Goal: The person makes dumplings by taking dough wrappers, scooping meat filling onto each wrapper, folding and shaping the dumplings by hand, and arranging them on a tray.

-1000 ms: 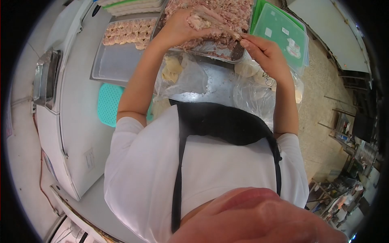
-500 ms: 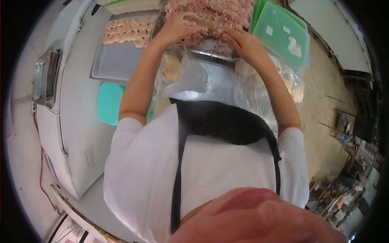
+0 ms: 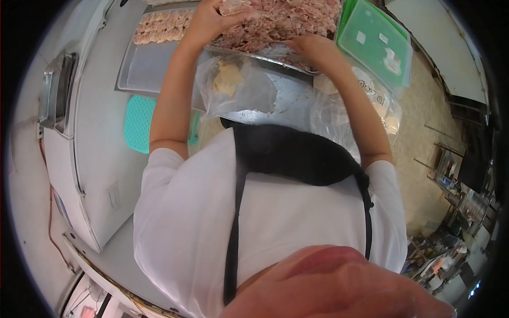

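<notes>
At the top of the head view, my left hand (image 3: 208,22) is closed around a pale filled dumpling (image 3: 233,6) above the left side of a metal tray (image 3: 265,54). Pinkish minced meat (image 3: 297,21) fills much of this tray. My right hand (image 3: 314,50) is at the tray's near right edge, its fingertips down at the mince. Those fingers are curled together, and what they hold, if anything, is hidden. Left of my left hand, rows of similar dumplings (image 3: 161,26) sit at the far end of a grey tray (image 3: 146,66).
A clear plastic bag with yellowish dough wrappers (image 3: 228,78) lies before the mince tray. More plastic bags (image 3: 342,114) are under my right forearm. Green lids (image 3: 376,45) lie at the right. A turquoise perforated basket (image 3: 140,124) and a white cabinet (image 3: 114,132) stand at the left.
My hands have moved apart. The left has gone up and left with the dumpling, while the right stays near the tray's edge. The view has shifted slightly.
</notes>
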Demonstrator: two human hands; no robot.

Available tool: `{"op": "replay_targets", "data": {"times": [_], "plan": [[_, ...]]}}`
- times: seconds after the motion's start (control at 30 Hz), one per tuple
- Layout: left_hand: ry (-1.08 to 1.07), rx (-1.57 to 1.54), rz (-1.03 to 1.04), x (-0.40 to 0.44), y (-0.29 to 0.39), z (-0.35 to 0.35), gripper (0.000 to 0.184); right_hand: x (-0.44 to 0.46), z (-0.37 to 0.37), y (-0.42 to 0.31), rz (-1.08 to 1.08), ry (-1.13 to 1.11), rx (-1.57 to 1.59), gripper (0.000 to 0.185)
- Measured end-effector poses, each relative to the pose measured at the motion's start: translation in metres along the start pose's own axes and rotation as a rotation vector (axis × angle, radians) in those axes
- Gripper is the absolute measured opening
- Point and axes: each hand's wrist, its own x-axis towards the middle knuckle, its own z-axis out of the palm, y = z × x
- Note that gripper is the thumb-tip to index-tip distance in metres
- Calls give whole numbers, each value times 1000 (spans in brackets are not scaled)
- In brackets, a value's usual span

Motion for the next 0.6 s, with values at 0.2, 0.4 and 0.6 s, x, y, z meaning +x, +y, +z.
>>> {"op": "replay_targets", "data": {"times": [0.2, 0.4, 0.6], "plan": [[194, 95, -188, -13, -19, -2, 54, -7, 27, 9, -133, 25, 325, 39], [2, 116, -21, -18, 22, 13, 45, -33, -45, 21, -36, 140, 746, 27], [-267, 162, -20, -3, 27, 28, 37, -36, -71, 6, -202, 328, 238, 25]]}}
